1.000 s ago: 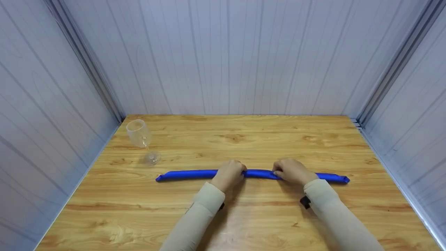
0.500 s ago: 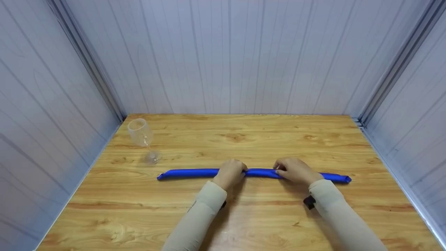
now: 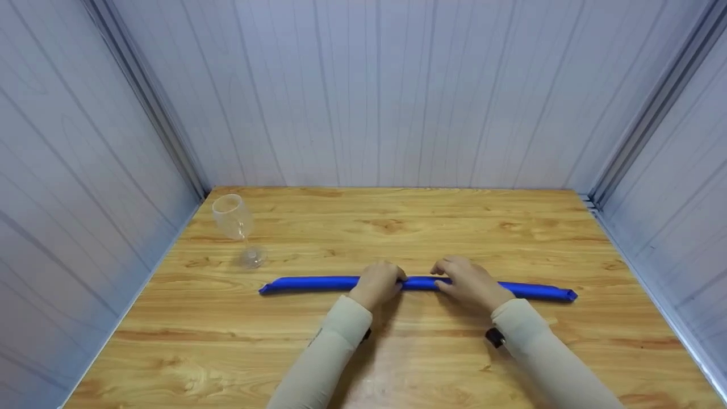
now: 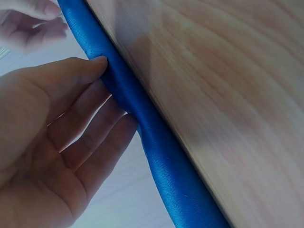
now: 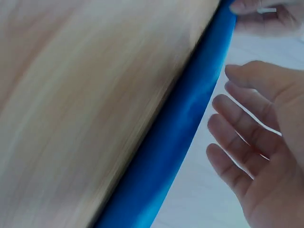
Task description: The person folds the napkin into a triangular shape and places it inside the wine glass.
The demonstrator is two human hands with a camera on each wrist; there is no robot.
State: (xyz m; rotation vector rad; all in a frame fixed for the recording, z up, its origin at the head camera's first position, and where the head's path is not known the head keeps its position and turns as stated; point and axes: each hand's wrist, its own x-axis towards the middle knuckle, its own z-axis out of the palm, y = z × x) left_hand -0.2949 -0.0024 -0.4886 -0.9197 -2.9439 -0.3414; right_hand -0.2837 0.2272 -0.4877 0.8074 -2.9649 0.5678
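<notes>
A long, tight roll of shiny blue cloth point(image 3: 324, 283) lies from left to right across the wooden table point(image 3: 392, 352), its ends folded over. My left hand point(image 3: 377, 286) holds the roll left of its middle; in the left wrist view the thumb point(image 4: 97, 69) presses one side while the fingers bend round behind. To the right, my right hand point(image 3: 468, 284) hovers over the roll with thumb and fingers spread. From the right wrist view, those fingers point(image 5: 228, 123) stand loosely bent beside the blue cloth, with nothing between them.
At the back left of the table stands a clear stemmed wine glass point(image 3: 233, 218), upright on its foot. Pale panel walls point(image 3: 375, 96) enclose the table at the back and both sides.
My right thumb and fingers have parted and released the cloth roll, and that hand has shifted slightly left. The left hand keeps its hold at the same spot.
</notes>
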